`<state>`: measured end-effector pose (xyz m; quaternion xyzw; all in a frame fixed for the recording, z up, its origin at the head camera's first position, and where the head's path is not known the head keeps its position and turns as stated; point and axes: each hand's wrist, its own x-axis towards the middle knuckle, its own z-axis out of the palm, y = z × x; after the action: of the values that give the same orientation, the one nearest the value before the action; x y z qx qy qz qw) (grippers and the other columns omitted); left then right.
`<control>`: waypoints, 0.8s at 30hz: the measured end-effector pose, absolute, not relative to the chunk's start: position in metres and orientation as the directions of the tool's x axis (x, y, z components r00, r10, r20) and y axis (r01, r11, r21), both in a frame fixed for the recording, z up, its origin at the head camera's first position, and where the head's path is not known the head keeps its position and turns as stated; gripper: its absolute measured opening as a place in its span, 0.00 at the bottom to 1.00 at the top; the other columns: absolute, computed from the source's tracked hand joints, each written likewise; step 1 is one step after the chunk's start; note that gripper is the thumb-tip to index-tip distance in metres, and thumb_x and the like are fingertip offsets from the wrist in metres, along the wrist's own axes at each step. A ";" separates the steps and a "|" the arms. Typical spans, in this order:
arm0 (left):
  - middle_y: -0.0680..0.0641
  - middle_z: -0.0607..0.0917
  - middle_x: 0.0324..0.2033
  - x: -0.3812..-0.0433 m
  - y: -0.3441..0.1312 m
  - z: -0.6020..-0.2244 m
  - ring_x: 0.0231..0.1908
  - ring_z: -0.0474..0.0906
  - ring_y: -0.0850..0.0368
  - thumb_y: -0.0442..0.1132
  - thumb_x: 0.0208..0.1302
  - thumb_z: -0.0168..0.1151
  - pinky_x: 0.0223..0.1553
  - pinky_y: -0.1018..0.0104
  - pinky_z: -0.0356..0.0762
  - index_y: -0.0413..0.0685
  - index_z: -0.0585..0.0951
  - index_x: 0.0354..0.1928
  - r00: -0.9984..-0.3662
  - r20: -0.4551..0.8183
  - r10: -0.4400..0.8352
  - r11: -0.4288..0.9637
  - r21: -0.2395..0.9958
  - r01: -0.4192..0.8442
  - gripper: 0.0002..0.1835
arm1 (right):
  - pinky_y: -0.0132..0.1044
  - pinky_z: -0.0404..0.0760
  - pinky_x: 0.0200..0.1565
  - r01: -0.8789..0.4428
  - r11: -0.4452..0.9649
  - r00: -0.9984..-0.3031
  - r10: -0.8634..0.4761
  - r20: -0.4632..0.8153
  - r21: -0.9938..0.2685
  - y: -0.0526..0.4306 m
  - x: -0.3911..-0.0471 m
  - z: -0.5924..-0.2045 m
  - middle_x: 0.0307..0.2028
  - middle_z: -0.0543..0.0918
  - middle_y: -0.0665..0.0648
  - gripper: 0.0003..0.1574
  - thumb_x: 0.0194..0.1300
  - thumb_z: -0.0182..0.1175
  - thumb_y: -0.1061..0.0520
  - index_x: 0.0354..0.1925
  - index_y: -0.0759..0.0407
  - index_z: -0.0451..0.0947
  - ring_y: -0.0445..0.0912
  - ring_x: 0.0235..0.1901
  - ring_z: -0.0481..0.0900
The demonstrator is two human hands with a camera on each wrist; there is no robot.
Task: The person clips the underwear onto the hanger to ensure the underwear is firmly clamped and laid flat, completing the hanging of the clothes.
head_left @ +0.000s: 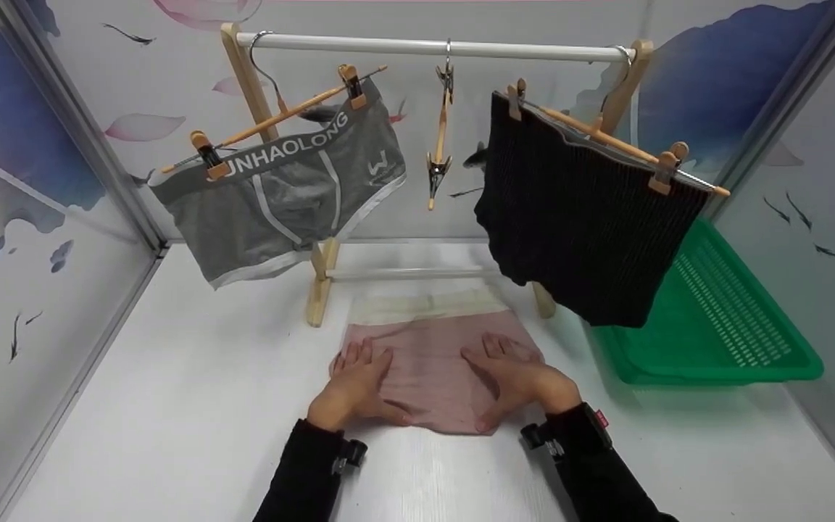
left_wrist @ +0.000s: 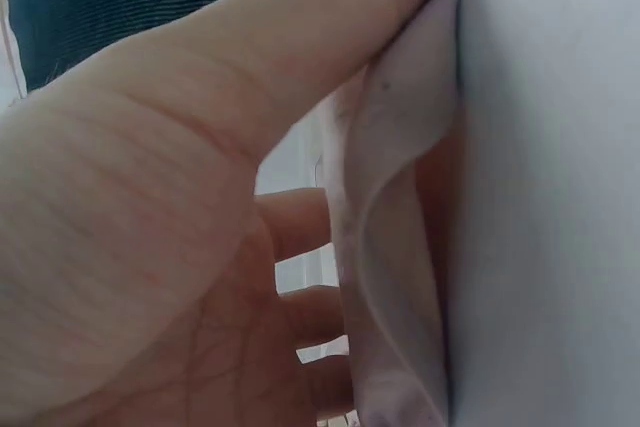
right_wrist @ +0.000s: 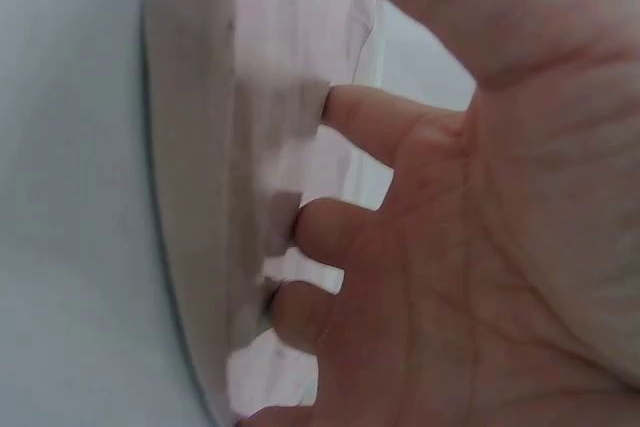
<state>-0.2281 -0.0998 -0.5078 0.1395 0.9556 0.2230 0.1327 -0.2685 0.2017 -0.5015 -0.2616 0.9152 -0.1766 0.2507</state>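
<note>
A pink cloth garment (head_left: pixel 428 370) with a cream band (head_left: pixel 417 308) along its far edge lies spread on the white table. My left hand (head_left: pixel 359 384) rests on its left side, fingers spread and thumb along the near edge. On the right side my right hand (head_left: pixel 515 377) touches the fabric with fingertips and thumb apart. In the left wrist view the garment's near edge (left_wrist: pixel 400 227) stands up in a loose fold beside the thumb. The right wrist view shows bent fingertips (right_wrist: pixel 320 232) touching the pink fabric (right_wrist: pixel 285 47).
Behind the garment stands a wooden rack with a white rail (head_left: pixel 417 45). Grey boxer briefs (head_left: pixel 294 192) hang left, a bare clip hanger (head_left: pixel 441 130) in the middle, and a black ribbed garment (head_left: pixel 577 217) right. A green basket (head_left: pixel 715 373) sits at the right.
</note>
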 end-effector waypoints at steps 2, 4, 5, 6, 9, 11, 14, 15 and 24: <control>0.24 0.48 0.75 -0.228 -0.098 -0.507 0.75 0.39 0.26 0.64 0.43 0.81 0.70 0.30 0.40 0.39 0.61 0.77 -0.925 -0.196 0.326 0.869 0.449 0.211 0.64 | 0.69 0.33 0.70 -0.396 0.792 -0.736 -0.576 -0.355 -0.465 0.204 -0.270 -0.503 0.79 0.34 0.70 0.79 0.43 0.82 0.34 0.81 0.51 0.49 0.65 0.77 0.30; 0.24 0.48 0.75 -0.227 -0.096 -0.507 0.75 0.39 0.26 0.65 0.43 0.80 0.70 0.30 0.40 0.39 0.61 0.77 -0.924 -0.199 0.326 0.875 0.433 0.215 0.65 | 0.69 0.32 0.70 -0.400 0.791 -0.738 -0.578 -0.349 -0.463 0.205 -0.271 -0.503 0.79 0.35 0.70 0.79 0.43 0.82 0.35 0.81 0.51 0.49 0.65 0.77 0.30; 0.24 0.49 0.75 -0.227 -0.095 -0.507 0.75 0.39 0.26 0.65 0.43 0.80 0.70 0.30 0.41 0.39 0.61 0.77 -0.924 -0.201 0.325 0.878 0.427 0.216 0.65 | 0.69 0.32 0.70 -0.400 0.790 -0.738 -0.578 -0.348 -0.464 0.205 -0.271 -0.503 0.79 0.35 0.70 0.79 0.43 0.82 0.35 0.81 0.51 0.49 0.65 0.77 0.30; 0.24 0.49 0.75 -0.227 -0.095 -0.507 0.75 0.39 0.26 0.66 0.43 0.80 0.70 0.31 0.40 0.39 0.60 0.77 -0.923 -0.205 0.325 0.880 0.423 0.215 0.65 | 0.70 0.33 0.69 -0.405 0.794 -0.739 -0.576 -0.348 -0.454 0.205 -0.272 -0.503 0.79 0.35 0.70 0.79 0.42 0.82 0.34 0.81 0.51 0.49 0.65 0.77 0.31; 0.24 0.48 0.75 -0.226 -0.094 -0.505 0.75 0.39 0.26 0.65 0.44 0.80 0.70 0.31 0.40 0.39 0.60 0.77 -0.920 -0.215 0.327 0.881 0.421 0.214 0.65 | 0.68 0.35 0.70 -0.398 0.806 -0.742 -0.564 -0.362 -0.438 0.205 -0.271 -0.502 0.79 0.36 0.70 0.79 0.42 0.82 0.35 0.81 0.51 0.50 0.65 0.77 0.32; 0.24 0.48 0.75 -0.225 -0.093 -0.504 0.75 0.39 0.26 0.65 0.45 0.79 0.70 0.32 0.40 0.39 0.59 0.77 -0.918 -0.221 0.329 0.880 0.423 0.214 0.64 | 0.66 0.36 0.71 -0.385 0.815 -0.743 -0.552 -0.378 -0.433 0.204 -0.271 -0.501 0.79 0.36 0.70 0.79 0.41 0.83 0.35 0.81 0.51 0.50 0.65 0.77 0.31; 0.24 0.48 0.75 -0.223 -0.094 -0.503 0.75 0.39 0.26 0.65 0.45 0.79 0.71 0.32 0.40 0.39 0.59 0.77 -0.916 -0.220 0.335 0.874 0.435 0.215 0.64 | 0.65 0.37 0.72 -0.364 0.820 -0.742 -0.542 -0.395 -0.442 0.202 -0.269 -0.501 0.79 0.35 0.69 0.79 0.41 0.84 0.36 0.81 0.50 0.50 0.64 0.77 0.31; 0.24 0.48 0.75 -0.223 -0.094 -0.504 0.75 0.39 0.26 0.65 0.45 0.79 0.71 0.32 0.40 0.39 0.59 0.77 -0.916 -0.216 0.337 0.873 0.437 0.218 0.64 | 0.65 0.37 0.72 -0.362 0.818 -0.741 -0.543 -0.395 -0.446 0.202 -0.269 -0.501 0.79 0.35 0.69 0.79 0.41 0.84 0.37 0.81 0.50 0.50 0.65 0.77 0.30; 0.23 0.48 0.75 -0.229 -0.101 -0.507 0.75 0.37 0.26 0.65 0.47 0.78 0.70 0.30 0.40 0.44 0.64 0.77 -0.904 -0.180 0.389 0.847 0.456 0.273 0.59 | 0.64 0.37 0.72 -0.379 0.810 -0.751 -0.552 -0.362 -0.448 0.204 -0.271 -0.501 0.79 0.38 0.70 0.76 0.43 0.82 0.36 0.81 0.51 0.51 0.65 0.77 0.33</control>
<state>-0.2289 -0.1006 -0.5068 0.1739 0.9516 0.2151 0.1338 -0.2710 0.2038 -0.5013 -0.2533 0.9190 -0.1760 0.2456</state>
